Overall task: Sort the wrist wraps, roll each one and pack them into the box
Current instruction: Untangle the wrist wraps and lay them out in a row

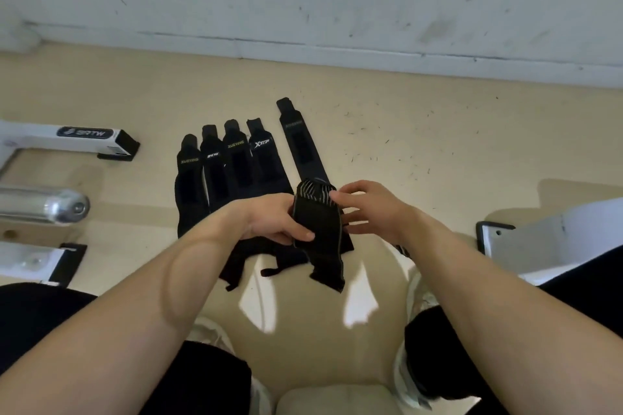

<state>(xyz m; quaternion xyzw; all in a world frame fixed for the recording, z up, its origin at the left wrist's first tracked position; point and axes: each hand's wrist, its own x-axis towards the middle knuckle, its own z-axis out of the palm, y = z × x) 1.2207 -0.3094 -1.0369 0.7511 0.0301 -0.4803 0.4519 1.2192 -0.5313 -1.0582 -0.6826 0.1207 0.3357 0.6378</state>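
"SRTW" on white machine bar (84, 132) far left, "XUEYING" on leftmost wrist wrap (189, 161) and third wrap (235, 144), "XTEP" on fourth wrap (262, 144)

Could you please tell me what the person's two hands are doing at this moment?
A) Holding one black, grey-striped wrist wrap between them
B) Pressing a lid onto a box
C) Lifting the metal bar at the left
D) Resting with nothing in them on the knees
A: the left hand and the right hand both hold the grey-striped wrist wrap, its lower end hanging loose, nearer the person than the row of wraps laid flat on the floor.
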